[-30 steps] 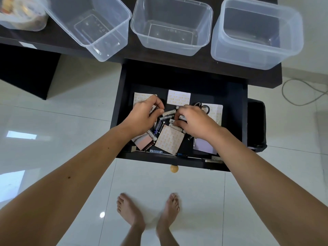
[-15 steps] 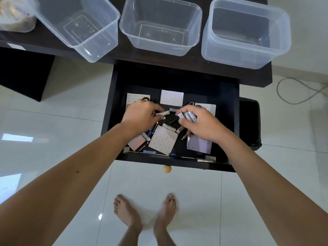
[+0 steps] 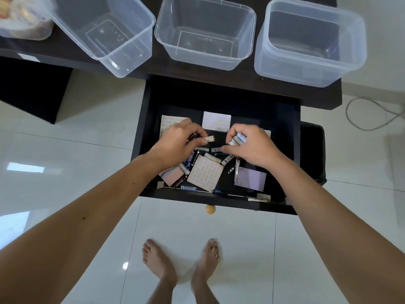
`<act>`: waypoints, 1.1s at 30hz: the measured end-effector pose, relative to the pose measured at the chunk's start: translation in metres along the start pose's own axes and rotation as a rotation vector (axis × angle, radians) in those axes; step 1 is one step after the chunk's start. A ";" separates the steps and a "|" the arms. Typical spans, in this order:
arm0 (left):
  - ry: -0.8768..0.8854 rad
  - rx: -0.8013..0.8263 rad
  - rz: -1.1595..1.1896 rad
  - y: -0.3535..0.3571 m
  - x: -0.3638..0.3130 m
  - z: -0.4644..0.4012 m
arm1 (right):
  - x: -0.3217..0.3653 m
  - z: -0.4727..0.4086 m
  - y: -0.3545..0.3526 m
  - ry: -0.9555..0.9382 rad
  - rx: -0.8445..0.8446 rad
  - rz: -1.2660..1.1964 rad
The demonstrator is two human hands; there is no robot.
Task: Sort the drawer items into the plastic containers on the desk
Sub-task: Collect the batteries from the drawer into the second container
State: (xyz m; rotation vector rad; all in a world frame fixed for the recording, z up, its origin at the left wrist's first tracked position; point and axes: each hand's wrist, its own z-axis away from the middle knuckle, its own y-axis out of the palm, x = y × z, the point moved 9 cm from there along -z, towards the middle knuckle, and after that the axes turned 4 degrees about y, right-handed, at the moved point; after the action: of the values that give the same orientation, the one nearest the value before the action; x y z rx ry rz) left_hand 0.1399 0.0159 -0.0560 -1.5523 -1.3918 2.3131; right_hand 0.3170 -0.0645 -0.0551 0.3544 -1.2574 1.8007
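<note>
The black drawer stands pulled out below the desk. Loose batteries, sticky-note pads and a lilac pad lie in it. My left hand is over the drawer's left half, shut on a white battery and a dark one. My right hand holds a bunch of white batteries in its fingers, its fingertips touching a battery below. Three clear plastic containers stand on the desk: left, middle, right.
A plastic bag with food lies at the desk's far left. A black bin stands right of the drawer, a grey cable on the floor beyond. My bare feet are on white tiles under the drawer's knob.
Both hands have gathered batteries and lifted a little; the right hand now holds a bunch, the left has a white one between its fingertips. The view shifted slightly.
</note>
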 end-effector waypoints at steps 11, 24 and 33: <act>-0.075 0.069 0.176 0.003 0.003 0.010 | 0.009 -0.011 0.030 -0.114 0.063 0.345; -0.122 0.072 0.178 0.005 0.009 0.013 | 0.005 0.007 0.022 -0.117 0.098 0.109; -0.100 0.120 -0.026 0.010 0.008 0.008 | 0.001 0.020 0.015 -0.032 0.070 -0.027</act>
State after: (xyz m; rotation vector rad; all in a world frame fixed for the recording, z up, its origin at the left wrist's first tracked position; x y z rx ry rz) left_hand 0.1340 0.0085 -0.0680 -1.3966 -1.2576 2.4395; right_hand 0.3000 -0.0827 -0.0547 0.4396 -1.2078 1.8255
